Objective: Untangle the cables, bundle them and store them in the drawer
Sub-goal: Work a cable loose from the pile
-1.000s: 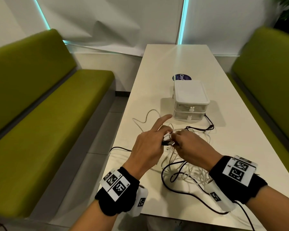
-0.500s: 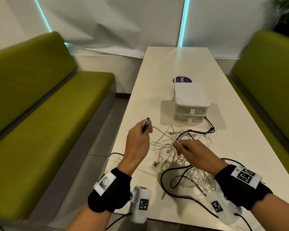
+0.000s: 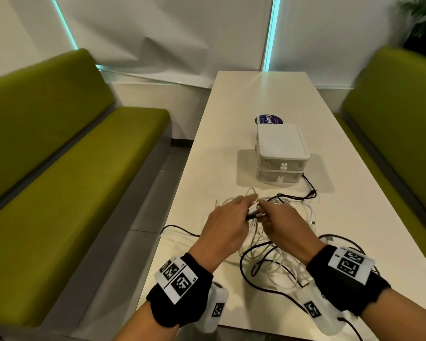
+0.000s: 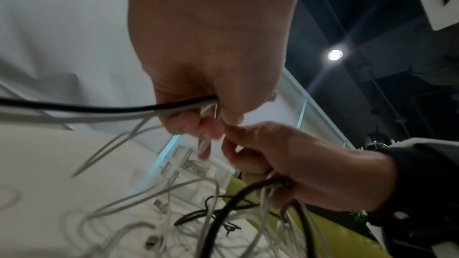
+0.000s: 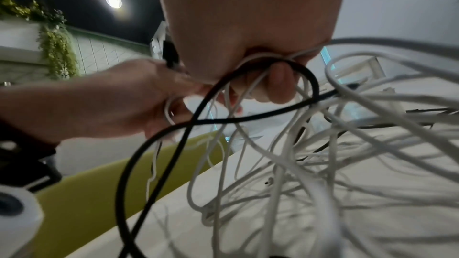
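The drawer unit (image 3: 280,156) stands on the counter (image 3: 244,94), at about 12 o'clock from the cables (image 3: 276,262). The cables lie on the counter's near part. Above them the left hand (image 3: 225,228) is at 9 o'clock and the right hand (image 3: 284,228) at 3 o'clock, their fingertips touching. A sticker (image 3: 269,119) lies just behind the drawer unit. One bench (image 3: 71,180) is at 9 o'clock from the counter, another bench (image 3: 399,124) at 3 o'clock.

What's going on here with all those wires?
A person is sorting a tangle of black and white cables on a table. The left hand and right hand meet above the pile, each gripping cable strands. The small drawer unit behind is shut; nothing is bundled or stored yet.
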Motion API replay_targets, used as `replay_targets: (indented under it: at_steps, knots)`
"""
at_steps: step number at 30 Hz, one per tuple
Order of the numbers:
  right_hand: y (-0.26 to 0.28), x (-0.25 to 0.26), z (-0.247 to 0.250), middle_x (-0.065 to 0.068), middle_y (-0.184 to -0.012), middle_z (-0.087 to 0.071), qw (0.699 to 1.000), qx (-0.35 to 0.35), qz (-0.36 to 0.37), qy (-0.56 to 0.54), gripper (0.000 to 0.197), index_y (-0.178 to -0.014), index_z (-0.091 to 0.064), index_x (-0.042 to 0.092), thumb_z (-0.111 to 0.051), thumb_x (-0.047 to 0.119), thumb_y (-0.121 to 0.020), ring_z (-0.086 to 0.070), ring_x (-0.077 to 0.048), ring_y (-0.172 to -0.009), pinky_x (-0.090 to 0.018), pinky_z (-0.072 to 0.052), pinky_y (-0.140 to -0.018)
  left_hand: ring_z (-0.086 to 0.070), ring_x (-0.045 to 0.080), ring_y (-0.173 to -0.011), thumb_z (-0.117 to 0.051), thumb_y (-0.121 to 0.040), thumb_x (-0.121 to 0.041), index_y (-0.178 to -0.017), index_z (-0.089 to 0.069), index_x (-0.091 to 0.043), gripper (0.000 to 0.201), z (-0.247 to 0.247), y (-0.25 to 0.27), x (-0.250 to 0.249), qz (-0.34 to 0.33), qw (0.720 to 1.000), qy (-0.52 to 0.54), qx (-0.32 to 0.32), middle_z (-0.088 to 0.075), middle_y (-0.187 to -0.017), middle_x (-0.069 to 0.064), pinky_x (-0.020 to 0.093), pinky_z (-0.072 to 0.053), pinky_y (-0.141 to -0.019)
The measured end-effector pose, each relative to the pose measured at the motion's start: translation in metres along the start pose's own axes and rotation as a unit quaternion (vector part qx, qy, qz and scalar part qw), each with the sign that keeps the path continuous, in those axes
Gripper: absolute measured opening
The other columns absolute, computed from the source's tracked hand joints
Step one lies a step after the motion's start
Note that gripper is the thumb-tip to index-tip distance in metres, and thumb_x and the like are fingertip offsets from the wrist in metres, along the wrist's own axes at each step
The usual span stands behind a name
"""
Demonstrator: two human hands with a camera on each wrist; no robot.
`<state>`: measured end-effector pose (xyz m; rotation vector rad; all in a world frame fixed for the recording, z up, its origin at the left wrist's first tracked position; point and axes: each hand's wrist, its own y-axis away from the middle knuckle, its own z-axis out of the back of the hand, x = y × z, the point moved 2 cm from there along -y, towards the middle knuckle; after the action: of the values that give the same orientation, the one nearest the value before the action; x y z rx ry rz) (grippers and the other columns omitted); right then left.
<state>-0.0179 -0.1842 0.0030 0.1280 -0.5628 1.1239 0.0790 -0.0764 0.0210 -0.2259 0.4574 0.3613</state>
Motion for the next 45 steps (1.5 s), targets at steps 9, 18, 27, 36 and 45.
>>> replay_targets:
  at_steps: [9, 18, 27, 36, 45]
  knots:
    - [0.005, -0.004, 0.000, -0.003, -0.063, -0.054, 0.998, 0.047, -0.035, -0.036, 0.035, -0.077, -0.036, 0.026, -0.025, 0.052, -0.097, -0.049, -0.022, -0.060, -0.040, -0.039, -0.060, -0.064, 0.024, -0.086, -0.051, -0.089, -0.007, -0.086, -0.063, -0.019, 0.017, 0.016, 0.001, 0.009, 0.052, 0.994, 0.073, -0.060, -0.072, -0.088, 0.000, 0.033, -0.043, -0.070]
    - [0.009, -0.010, -0.001, 0.002, -0.062, -0.053, 0.995, 0.070, -0.047, -0.058, 0.048, -0.069, -0.040, 0.026, -0.017, 0.063, -0.091, -0.051, -0.017, -0.062, -0.035, -0.041, -0.064, -0.056, 0.014, -0.069, -0.043, -0.101, -0.018, -0.094, -0.063, -0.017, 0.021, 0.035, -0.001, 0.036, 0.142, 0.962, 0.154, -0.176, -0.061, -0.089, -0.006, 0.032, -0.044, -0.063]
    - [-0.006, -0.004, 0.008, -0.006, -0.081, -0.066, 0.998, 0.039, -0.022, 0.049, 0.047, -0.092, -0.050, 0.023, -0.016, 0.054, -0.097, -0.060, -0.031, -0.079, -0.042, -0.047, -0.069, -0.069, 0.017, -0.081, -0.050, -0.094, -0.002, -0.136, -0.046, -0.036, 0.054, 0.035, 0.003, 0.007, -0.029, 0.977, 0.157, -0.143, -0.061, -0.117, -0.004, 0.043, -0.057, -0.073]
    - [0.000, 0.009, 0.015, -0.005, -0.089, -0.067, 0.995, 0.072, 0.029, 0.059, 0.018, -0.108, -0.054, 0.016, -0.042, 0.026, -0.100, -0.059, -0.028, -0.083, -0.043, -0.047, -0.071, -0.058, 0.032, -0.088, -0.046, -0.091, -0.010, -0.106, -0.058, -0.017, 0.020, 0.013, -0.003, 0.001, 0.000, 0.998, -0.060, -0.004, -0.059, -0.098, 0.003, 0.035, -0.036, -0.067]
    - [0.000, -0.017, 0.016, 0.000, -0.086, -0.068, 0.996, 0.071, -0.043, -0.017, 0.031, -0.094, -0.054, 0.017, -0.033, 0.037, -0.102, -0.061, -0.024, -0.079, -0.037, -0.046, -0.073, -0.050, 0.008, -0.060, -0.045, -0.094, -0.006, -0.071, -0.052, -0.015, 0.026, 0.057, -0.009, 0.020, 0.085, 0.958, 0.124, -0.242, -0.059, -0.067, -0.008, 0.032, -0.041, -0.062]
